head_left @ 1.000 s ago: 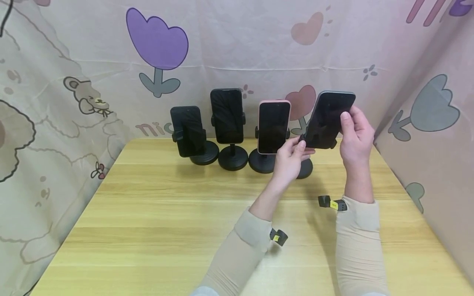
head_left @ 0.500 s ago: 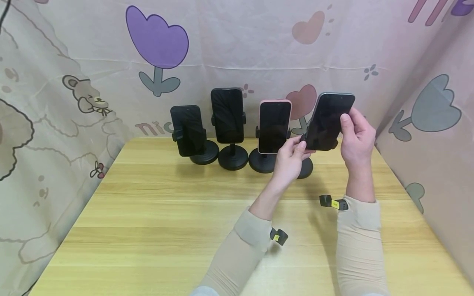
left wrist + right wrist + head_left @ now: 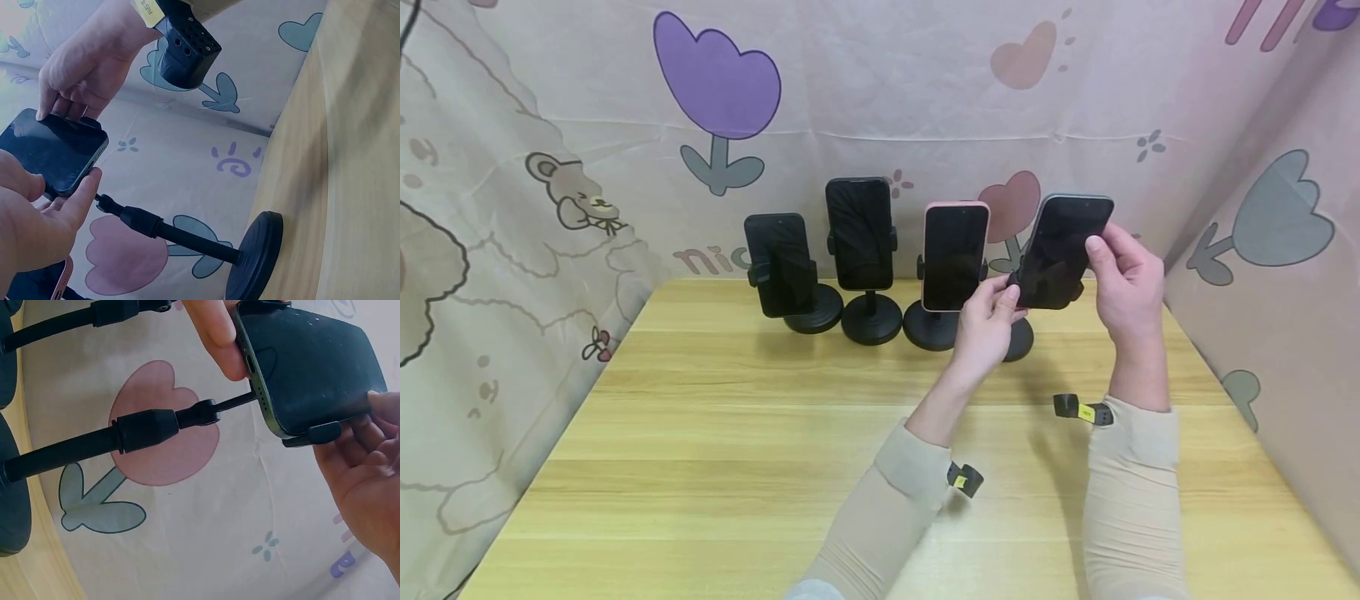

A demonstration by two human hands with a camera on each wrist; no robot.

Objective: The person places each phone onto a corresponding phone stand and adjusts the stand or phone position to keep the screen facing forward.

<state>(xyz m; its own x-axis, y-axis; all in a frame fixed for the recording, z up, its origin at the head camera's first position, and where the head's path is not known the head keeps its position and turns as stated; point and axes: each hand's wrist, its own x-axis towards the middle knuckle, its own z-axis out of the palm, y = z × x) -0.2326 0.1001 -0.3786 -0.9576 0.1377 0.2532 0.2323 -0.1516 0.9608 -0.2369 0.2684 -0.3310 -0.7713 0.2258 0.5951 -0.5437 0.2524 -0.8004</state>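
Observation:
A dark-screened smartphone (image 3: pixel 1063 254) with a blue-green edge sits in the clamp (image 3: pixel 322 433) of a black phone stand (image 3: pixel 147 431), its top leaning back. My left hand (image 3: pixel 987 327) holds its lower left corner and the clamp there, thumb in front and fingers behind. On the opposite side, my right hand (image 3: pixel 1129 287) pinches the upper right edge, thumb over the screen. The stand's round base (image 3: pixel 256 256) rests on the table, and its pole rises at a slant in the left wrist view. The phone's back is hidden.
Left of the held phone, a pink-edged phone (image 3: pixel 955 258) and two black phones (image 3: pixel 860 237) (image 3: pixel 781 267) stand in similar black holders in a row. A printed cloth (image 3: pixel 880 100) hangs close behind the wooden table (image 3: pixel 700 467).
The phone's top edge has come down and a little left as it tilts. My right hand has shifted slightly right and down with it, while my left hand stays in place.

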